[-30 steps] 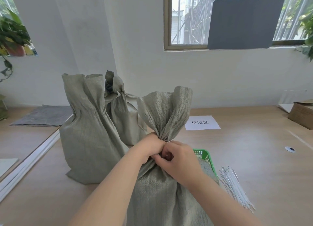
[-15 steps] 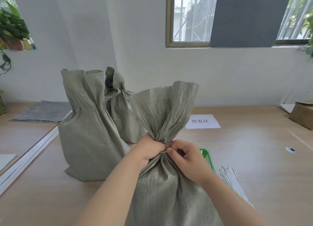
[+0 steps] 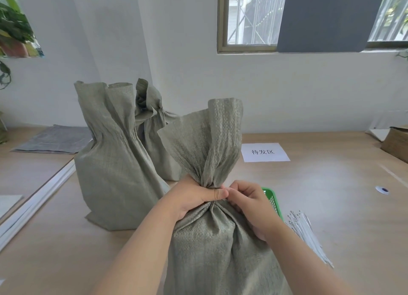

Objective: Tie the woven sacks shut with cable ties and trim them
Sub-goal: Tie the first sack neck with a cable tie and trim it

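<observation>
At the far left a leafy green potted plant (image 3: 13, 27) sits on a sill, and below it a flat grey sheet (image 3: 55, 140) lies on the light wooden desk (image 3: 331, 184). Next comes a tall grey-green woven sack (image 3: 106, 166), upright, with its mouth open and loosely creased. Just behind it is a second grey-green sack (image 3: 152, 129) whose neck is already cinched in. Nearest me stands the third grey-green woven sack (image 3: 209, 246), its top bunched into a narrow neck with the loose fabric fanning upward. My left hand (image 3: 194, 195) is wrapped around that neck from the left, thumb lying across the front, gripping it. My right hand (image 3: 251, 204) meets it from the right, fingers curled and fingertips pinching at the gathered neck, touching my left thumb; whether a tie lies between them I cannot tell. Behind my right hand a green plastic mesh basket (image 3: 273, 199) peeks out, and beyond it a white paper label (image 3: 265, 152) with black characters lies flat. Further right a bundle of thin white cable ties (image 3: 309, 235) lies on the desk, well apart from a small white round sticker (image 3: 382, 189) and a brown cardboard box (image 3: 397, 142) at the right edge.
</observation>
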`<state>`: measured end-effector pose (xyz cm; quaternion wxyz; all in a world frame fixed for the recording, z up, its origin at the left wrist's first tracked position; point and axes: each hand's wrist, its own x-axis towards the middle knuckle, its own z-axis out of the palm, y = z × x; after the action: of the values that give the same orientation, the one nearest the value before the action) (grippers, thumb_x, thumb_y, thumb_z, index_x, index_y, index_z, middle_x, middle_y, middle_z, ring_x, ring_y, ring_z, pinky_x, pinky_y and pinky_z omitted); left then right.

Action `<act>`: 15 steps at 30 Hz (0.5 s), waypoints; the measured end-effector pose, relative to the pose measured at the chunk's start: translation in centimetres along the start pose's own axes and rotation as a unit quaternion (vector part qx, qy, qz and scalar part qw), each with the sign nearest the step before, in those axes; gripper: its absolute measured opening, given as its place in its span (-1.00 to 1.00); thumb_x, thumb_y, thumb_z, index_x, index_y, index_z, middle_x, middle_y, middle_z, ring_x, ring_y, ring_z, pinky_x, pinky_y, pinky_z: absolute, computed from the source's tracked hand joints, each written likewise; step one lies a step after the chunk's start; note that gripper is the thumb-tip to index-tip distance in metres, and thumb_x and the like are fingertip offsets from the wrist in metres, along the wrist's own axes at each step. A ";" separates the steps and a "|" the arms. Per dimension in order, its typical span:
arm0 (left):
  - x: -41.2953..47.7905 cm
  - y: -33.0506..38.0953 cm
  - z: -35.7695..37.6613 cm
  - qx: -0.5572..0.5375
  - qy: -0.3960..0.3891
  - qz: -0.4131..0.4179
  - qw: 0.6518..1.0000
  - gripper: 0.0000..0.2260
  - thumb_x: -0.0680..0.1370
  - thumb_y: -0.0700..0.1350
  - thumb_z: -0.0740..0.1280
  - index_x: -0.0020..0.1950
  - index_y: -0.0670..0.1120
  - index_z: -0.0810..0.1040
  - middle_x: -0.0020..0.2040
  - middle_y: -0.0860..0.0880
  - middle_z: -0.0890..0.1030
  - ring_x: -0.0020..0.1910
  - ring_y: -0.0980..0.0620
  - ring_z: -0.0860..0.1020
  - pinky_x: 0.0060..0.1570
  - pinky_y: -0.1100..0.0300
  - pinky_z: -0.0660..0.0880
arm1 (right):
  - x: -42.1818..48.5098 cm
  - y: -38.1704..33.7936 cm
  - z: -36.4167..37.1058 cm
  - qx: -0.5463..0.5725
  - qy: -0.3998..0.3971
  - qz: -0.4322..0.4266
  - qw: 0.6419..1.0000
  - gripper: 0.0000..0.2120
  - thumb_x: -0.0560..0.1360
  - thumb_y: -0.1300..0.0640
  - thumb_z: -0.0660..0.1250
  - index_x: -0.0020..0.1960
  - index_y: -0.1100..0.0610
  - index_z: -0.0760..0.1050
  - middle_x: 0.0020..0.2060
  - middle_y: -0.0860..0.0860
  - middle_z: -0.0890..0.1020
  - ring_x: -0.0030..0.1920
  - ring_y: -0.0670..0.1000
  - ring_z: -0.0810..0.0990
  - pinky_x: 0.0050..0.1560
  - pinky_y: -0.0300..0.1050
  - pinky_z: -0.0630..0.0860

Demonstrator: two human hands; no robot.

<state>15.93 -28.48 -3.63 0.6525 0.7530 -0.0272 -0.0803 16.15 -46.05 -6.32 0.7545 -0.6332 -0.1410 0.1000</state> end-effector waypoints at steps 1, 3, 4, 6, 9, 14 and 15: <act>0.1 -0.1 0.0 -0.002 0.001 0.003 1.000 -0.82 0.35 -0.22 0.62 -0.10 -0.12 0.72 -0.12 -0.06 0.74 0.00 -0.01 0.69 0.17 0.06 0.59 | 0.0 0.0 -0.1 0.015 0.000 0.004 1.000 -0.70 0.53 0.23 0.41 -0.34 0.22 0.44 -0.50 0.00 0.38 -0.44 -0.07 0.25 -0.41 -0.26 0.20; 0.2 -0.2 -0.1 -0.003 -0.006 0.011 1.000 -0.84 0.38 -0.23 0.60 -0.06 -0.12 0.74 -0.08 -0.10 0.74 0.04 -0.03 0.69 0.19 0.05 0.58 | 0.1 0.0 -0.2 0.056 -0.004 0.014 0.998 -0.73 0.44 0.14 0.45 -0.33 0.22 0.47 -0.47 0.04 0.42 -0.39 -0.03 0.28 -0.34 -0.19 0.22; 0.3 -0.3 -0.1 -0.001 -0.018 0.016 1.000 -0.86 0.41 -0.21 0.58 -0.05 -0.12 0.74 -0.07 -0.12 0.74 0.05 -0.03 0.69 0.21 0.04 0.58 | 0.2 0.0 -0.4 0.079 -0.009 0.019 0.997 -0.77 0.40 0.12 0.45 -0.32 0.23 0.50 -0.45 0.06 0.45 -0.35 -0.01 0.31 -0.31 -0.17 0.25; 0.4 -0.4 -0.2 0.002 -0.032 0.024 0.999 -0.89 0.46 -0.20 0.55 -0.03 -0.14 0.74 -0.05 -0.13 0.74 0.07 -0.04 0.69 0.22 0.05 0.56 | 0.2 0.1 -0.6 0.109 -0.019 0.025 0.994 -0.87 0.36 0.17 0.37 -0.28 0.24 0.57 -0.42 0.10 0.50 -0.33 0.00 0.36 -0.29 -0.20 0.30; 0.4 -0.5 -0.3 -0.010 -0.029 0.031 0.999 -0.91 0.47 -0.18 0.53 -0.04 -0.14 0.74 -0.06 -0.11 0.74 0.07 -0.01 0.69 0.16 0.14 0.56 | 0.2 0.3 -0.8 0.122 -0.023 0.030 0.992 -0.86 0.33 0.30 0.27 -0.20 0.27 0.60 -0.37 0.14 0.55 -0.36 -0.02 0.41 -0.29 -0.22 0.34; 0.8 -0.8 -0.4 -0.013 -0.019 0.032 0.999 -0.90 0.44 -0.14 0.55 -0.08 -0.12 0.73 -0.09 -0.09 0.74 0.06 -0.03 0.68 0.22 0.05 0.55 | 0.2 0.7 -1.0 0.120 -0.028 0.034 0.992 -0.88 0.37 0.35 0.32 -0.15 0.24 0.61 -0.31 0.13 0.60 -0.34 -0.03 0.46 -0.25 -0.24 0.40; 0.9 -0.9 -0.4 -0.012 -0.012 0.031 0.999 -0.93 0.44 -0.15 0.55 -0.10 -0.11 0.73 -0.10 -0.07 0.74 0.04 0.01 0.68 0.17 0.10 0.55 | 0.2 0.7 -1.1 0.116 -0.028 0.034 0.992 -0.89 0.37 0.34 0.34 -0.14 0.23 0.61 -0.30 0.13 0.61 -0.33 -0.03 0.47 -0.25 -0.24 0.40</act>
<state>16.84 -28.11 -4.55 0.6630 0.7432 -0.0579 -0.0691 16.78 -46.86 -7.16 0.8147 -0.5427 -0.1282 0.1593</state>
